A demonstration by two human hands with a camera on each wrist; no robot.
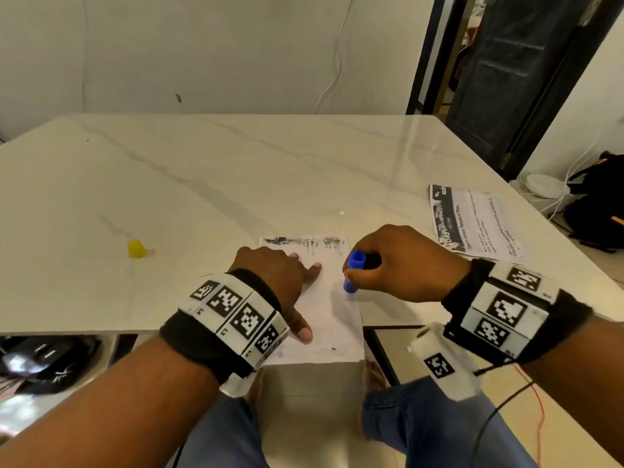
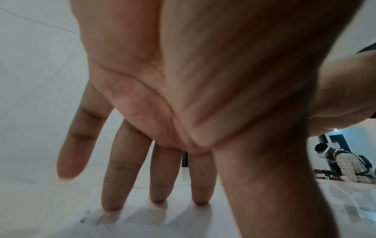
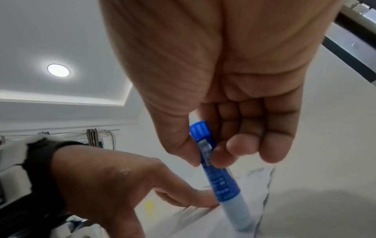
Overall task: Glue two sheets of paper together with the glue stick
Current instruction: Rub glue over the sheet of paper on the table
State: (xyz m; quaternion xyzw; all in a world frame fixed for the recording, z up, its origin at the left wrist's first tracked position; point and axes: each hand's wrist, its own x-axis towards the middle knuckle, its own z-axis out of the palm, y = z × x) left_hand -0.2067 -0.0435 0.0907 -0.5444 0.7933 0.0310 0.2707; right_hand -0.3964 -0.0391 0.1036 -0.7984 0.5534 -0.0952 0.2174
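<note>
A white sheet of paper (image 1: 331, 319) lies at the near edge of the marble table (image 1: 236, 184), overhanging it slightly. My left hand (image 1: 293, 282) lies flat on the sheet's left side with straight, spread fingers (image 2: 114, 193) pressing it down. My right hand (image 1: 388, 265) grips the blue glue stick (image 1: 354, 270) between thumb and fingers, tilted, with its pale glue end (image 3: 238, 214) touching the sheet (image 3: 203, 222). A second printed sheet (image 1: 476, 222) lies at the table's right edge. The yellow cap (image 1: 136, 248) rests on the table to the left.
A dark door (image 1: 513, 79) stands at the back right. A black bag (image 1: 597, 204) and white cables lie on the floor to the right. In the left wrist view another person (image 2: 343, 167) leans over a table far off.
</note>
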